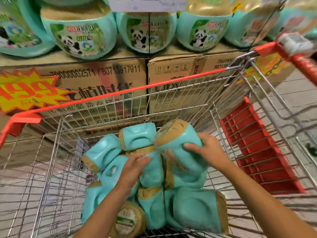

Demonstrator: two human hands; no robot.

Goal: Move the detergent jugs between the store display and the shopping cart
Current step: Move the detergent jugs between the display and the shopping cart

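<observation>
Right hand (205,149) grips tilted detergent jug (176,140) atop pile in shopping cart (120,95). Left hand (135,167) lies flat on middle jug (151,172), fingers fairly straight, likely steadying pile.

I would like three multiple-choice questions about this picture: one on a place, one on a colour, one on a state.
1. Where do the display jugs stand?
A) on boxes
B) on the floor
C) on a metal shelf

2. Which colour is the rim of the cart?
A) blue
B) black
C) red

3. What does the right hand do?
A) hangs free
B) grips a jug
C) holds the push handle

Answers:
1 A: cardboard boxes lie right under them.
2 C: the bar along the basket's top is red.
3 B: its fingers curl round the jug's bottom edge.
</observation>
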